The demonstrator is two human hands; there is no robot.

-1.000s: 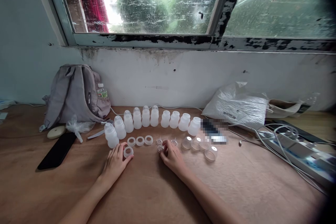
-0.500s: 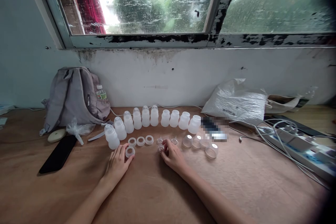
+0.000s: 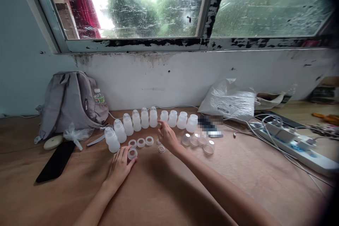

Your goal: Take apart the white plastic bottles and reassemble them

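Note:
A curved row of several small white plastic bottles (image 3: 144, 119) stands on the wooden table (image 3: 164, 190). In front of them lie white screw rings (image 3: 141, 142), small clear teats (image 3: 161, 149) and clear dome caps (image 3: 197, 142). My left hand (image 3: 120, 167) rests flat on the table with its fingers around one ring (image 3: 132, 154). My right hand (image 3: 167, 136) is lifted, fingers spread and empty, reaching toward the bottles near the middle of the row.
A grey backpack (image 3: 70, 104) with a water bottle leans on the wall at left, beside a black phone (image 3: 56, 161) and a crumpled clear bag. At right lie a white plastic bag (image 3: 229, 100) and a power strip (image 3: 291, 141) with cables.
My right hand left the teats on the table and rose forward toward the bottle row. My left hand stayed on its ring. The view shifted slightly right.

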